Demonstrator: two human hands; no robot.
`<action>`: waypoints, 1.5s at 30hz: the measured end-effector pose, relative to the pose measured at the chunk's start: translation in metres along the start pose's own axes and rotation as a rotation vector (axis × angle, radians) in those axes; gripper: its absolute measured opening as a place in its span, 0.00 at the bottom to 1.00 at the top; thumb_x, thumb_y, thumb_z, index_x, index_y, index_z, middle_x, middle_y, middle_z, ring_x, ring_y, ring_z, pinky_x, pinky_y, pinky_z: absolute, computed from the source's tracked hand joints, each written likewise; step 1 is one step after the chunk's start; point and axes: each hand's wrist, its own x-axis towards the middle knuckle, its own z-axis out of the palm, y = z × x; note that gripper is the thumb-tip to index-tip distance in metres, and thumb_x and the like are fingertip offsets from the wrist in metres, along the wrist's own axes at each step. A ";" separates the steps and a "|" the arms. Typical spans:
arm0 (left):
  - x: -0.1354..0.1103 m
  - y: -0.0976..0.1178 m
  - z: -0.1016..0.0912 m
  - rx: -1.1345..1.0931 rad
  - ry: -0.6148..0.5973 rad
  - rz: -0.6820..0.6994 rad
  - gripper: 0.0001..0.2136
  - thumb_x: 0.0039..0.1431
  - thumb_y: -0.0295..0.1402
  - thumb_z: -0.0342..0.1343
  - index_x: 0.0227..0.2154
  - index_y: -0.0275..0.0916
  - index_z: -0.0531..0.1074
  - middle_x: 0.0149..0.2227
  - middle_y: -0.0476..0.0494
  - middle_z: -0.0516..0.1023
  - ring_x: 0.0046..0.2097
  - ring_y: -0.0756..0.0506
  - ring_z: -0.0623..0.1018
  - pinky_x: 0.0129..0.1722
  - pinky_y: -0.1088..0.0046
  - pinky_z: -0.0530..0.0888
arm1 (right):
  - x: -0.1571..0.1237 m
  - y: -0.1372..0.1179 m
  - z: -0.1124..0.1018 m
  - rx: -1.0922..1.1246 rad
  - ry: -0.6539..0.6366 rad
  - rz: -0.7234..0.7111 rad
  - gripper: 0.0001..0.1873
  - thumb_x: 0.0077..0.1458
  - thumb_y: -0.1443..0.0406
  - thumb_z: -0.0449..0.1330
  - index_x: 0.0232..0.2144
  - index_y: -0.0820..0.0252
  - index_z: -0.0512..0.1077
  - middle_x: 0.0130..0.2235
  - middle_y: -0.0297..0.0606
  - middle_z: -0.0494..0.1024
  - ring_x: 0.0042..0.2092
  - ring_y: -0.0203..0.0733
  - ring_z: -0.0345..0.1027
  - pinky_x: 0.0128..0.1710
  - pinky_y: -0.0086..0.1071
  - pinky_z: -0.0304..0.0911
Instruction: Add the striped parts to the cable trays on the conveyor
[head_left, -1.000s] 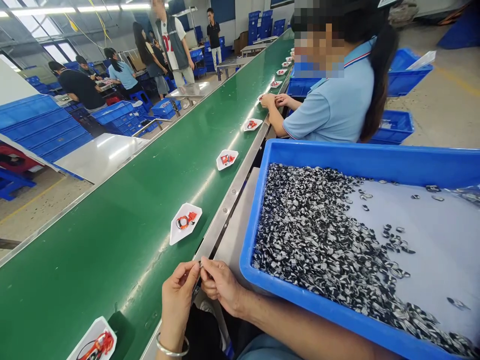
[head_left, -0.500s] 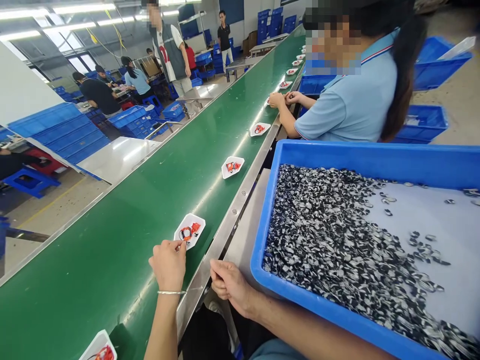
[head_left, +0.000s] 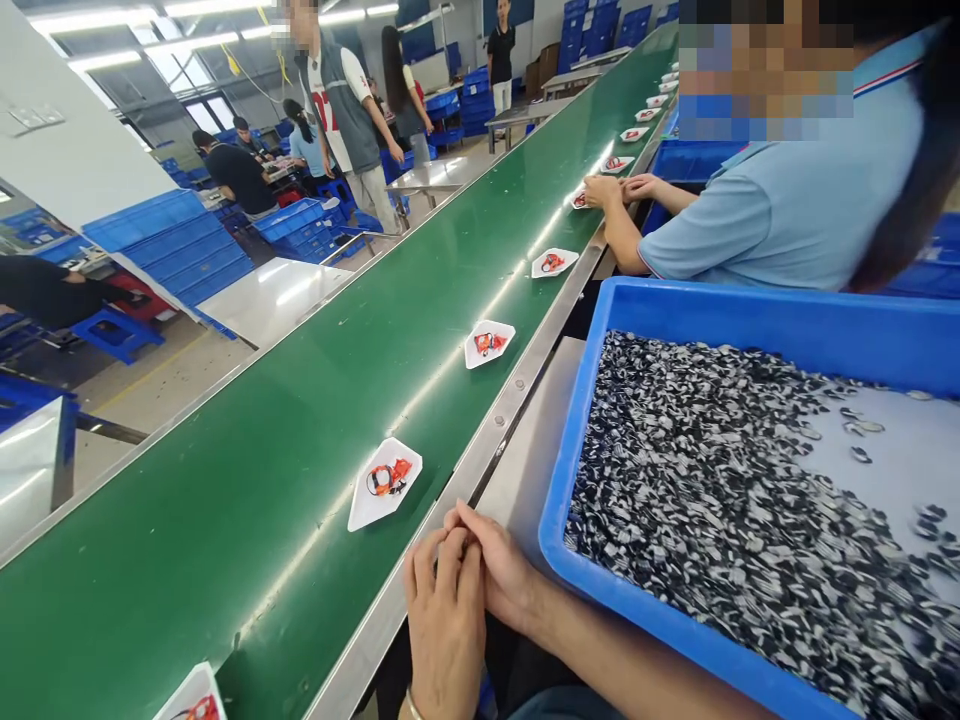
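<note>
Left hand and right hand curled close together, fingertips meeting just above the steel rail of the conveyor belt. Anything pinched between them hidden by the fingers, so no telling whether the grip is closed on something. A thin bangle at the left wrist. Ahead and to the left, nearer the left hand, a white tray of red and black parts, its long axis slanting across the belt. To the right, nearer the right hand, a blue tote heaped with black-and-white pieces, on a steel worktop. Far up the belt, a co-worker's hands together near another tray.
</note>
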 end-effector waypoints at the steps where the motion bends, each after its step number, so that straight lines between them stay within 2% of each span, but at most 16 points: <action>1: 0.001 0.000 0.001 0.021 -0.011 -0.003 0.12 0.60 0.26 0.44 0.43 0.38 0.70 0.46 0.41 0.71 0.51 0.41 0.65 0.50 0.56 0.61 | 0.000 0.000 0.000 0.029 -0.015 0.026 0.15 0.51 0.55 0.58 0.26 0.64 0.66 0.26 0.33 0.67 0.27 0.30 0.61 0.30 0.25 0.56; 6: 0.006 -0.009 0.002 0.076 0.053 -0.003 0.11 0.58 0.23 0.47 0.40 0.38 0.70 0.39 0.43 0.74 0.44 0.43 0.69 0.50 0.56 0.61 | -0.001 0.003 -0.003 0.144 -0.068 0.087 0.12 0.53 0.59 0.57 0.29 0.65 0.68 0.28 0.33 0.69 0.29 0.28 0.62 0.31 0.22 0.56; 10: 0.007 -0.014 0.005 0.009 0.096 -0.029 0.09 0.58 0.24 0.48 0.37 0.41 0.71 0.35 0.47 0.75 0.40 0.47 0.71 0.50 0.57 0.61 | -0.001 0.006 -0.005 0.189 -0.045 0.091 0.12 0.52 0.60 0.58 0.29 0.65 0.68 0.29 0.35 0.71 0.31 0.30 0.65 0.32 0.23 0.59; 15: 0.015 -0.025 0.005 -0.231 0.054 -0.198 0.08 0.59 0.31 0.49 0.39 0.41 0.70 0.37 0.48 0.76 0.39 0.49 0.73 0.41 0.71 0.69 | 0.000 0.007 -0.003 0.170 -0.010 0.036 0.12 0.50 0.60 0.61 0.31 0.65 0.68 0.26 0.33 0.71 0.27 0.32 0.66 0.27 0.26 0.60; 18: 0.036 -0.031 -0.002 -0.364 0.022 -0.283 0.07 0.58 0.35 0.50 0.34 0.41 0.72 0.35 0.47 0.75 0.36 0.50 0.74 0.37 0.74 0.70 | 0.002 0.008 -0.004 0.085 -0.044 0.051 0.15 0.49 0.57 0.60 0.30 0.66 0.68 0.23 0.32 0.69 0.24 0.33 0.66 0.25 0.28 0.60; 22: 0.076 -0.034 -0.011 -0.441 -0.011 -0.366 0.11 0.54 0.41 0.52 0.28 0.40 0.72 0.31 0.47 0.74 0.34 0.49 0.73 0.35 0.73 0.69 | 0.004 0.008 -0.005 0.011 -0.068 0.073 0.16 0.49 0.56 0.58 0.29 0.66 0.67 0.21 0.32 0.68 0.21 0.34 0.65 0.23 0.28 0.58; 27: 0.121 -0.050 0.003 -0.484 -0.164 -0.551 0.15 0.52 0.45 0.50 0.31 0.38 0.74 0.28 0.47 0.76 0.31 0.48 0.74 0.34 0.73 0.70 | 0.003 0.005 -0.003 -0.040 -0.076 0.083 0.17 0.46 0.55 0.59 0.28 0.66 0.66 0.19 0.31 0.67 0.19 0.33 0.63 0.21 0.27 0.56; 31: 0.154 -0.066 0.023 -0.390 -0.249 -0.501 0.15 0.54 0.43 0.47 0.32 0.39 0.74 0.28 0.48 0.77 0.30 0.49 0.75 0.35 0.73 0.69 | 0.002 0.002 -0.001 -0.087 -0.083 0.093 0.17 0.44 0.55 0.58 0.27 0.65 0.66 0.18 0.31 0.67 0.18 0.32 0.63 0.20 0.27 0.56; 36: 0.185 -0.076 0.041 -0.078 -0.268 -0.377 0.12 0.52 0.40 0.50 0.27 0.40 0.75 0.32 0.44 0.74 0.37 0.43 0.70 0.35 0.68 0.64 | 0.001 -0.002 0.001 -0.106 -0.075 0.089 0.16 0.46 0.56 0.57 0.26 0.65 0.66 0.18 0.32 0.67 0.17 0.33 0.62 0.20 0.27 0.55; 41: 0.195 -0.080 0.054 0.146 -0.313 -0.271 0.11 0.54 0.36 0.49 0.28 0.40 0.76 0.34 0.40 0.73 0.40 0.40 0.66 0.35 0.66 0.60 | 0.001 -0.003 0.002 -0.108 -0.068 0.101 0.14 0.48 0.57 0.55 0.25 0.65 0.65 0.17 0.31 0.67 0.17 0.33 0.62 0.20 0.27 0.55; 45: 0.193 -0.083 0.054 0.221 -0.348 -0.224 0.12 0.55 0.34 0.47 0.28 0.41 0.77 0.33 0.41 0.73 0.39 0.41 0.66 0.33 0.67 0.59 | 0.001 -0.003 0.001 -0.096 -0.072 0.084 0.16 0.47 0.55 0.56 0.26 0.66 0.66 0.18 0.32 0.67 0.18 0.33 0.63 0.21 0.28 0.55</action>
